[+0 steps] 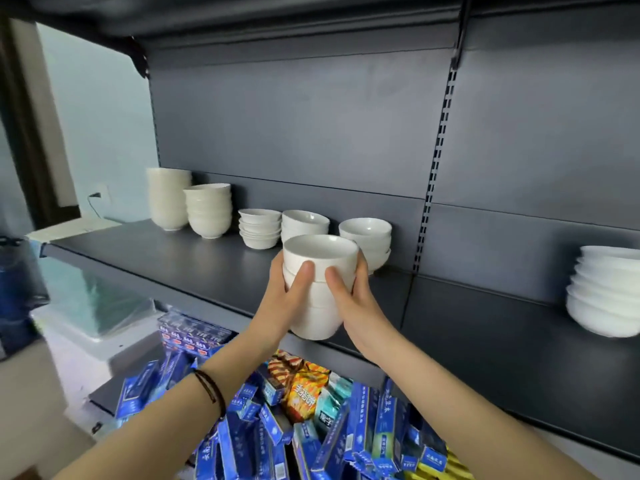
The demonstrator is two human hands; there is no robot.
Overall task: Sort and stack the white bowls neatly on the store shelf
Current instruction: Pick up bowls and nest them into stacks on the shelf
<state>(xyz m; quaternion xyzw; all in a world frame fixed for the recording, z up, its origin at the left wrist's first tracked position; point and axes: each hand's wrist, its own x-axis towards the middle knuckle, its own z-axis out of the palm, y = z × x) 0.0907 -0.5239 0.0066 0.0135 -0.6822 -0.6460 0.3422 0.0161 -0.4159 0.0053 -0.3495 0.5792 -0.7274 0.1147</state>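
Grey metal shelf (173,251) fills most of what we see. Under it lies a heap of blue boxes (363,427) with some orange snack packets (304,393) among them. Five standing bowl stacks (209,209) line the shelf's left half, tallest at far left. A sixth stack (606,292) sits well apart at the right. We grip the held stack of white bowls (320,306) at the shelf's front edge, just in front of two standing stacks; we cannot tell if its base touches the shelf. Our left hand (287,296) curls round its left side, thumb on the front. Our right hand (356,299) grips the right side likewise. A dark cord bracelet (211,393) circles the left wrist.
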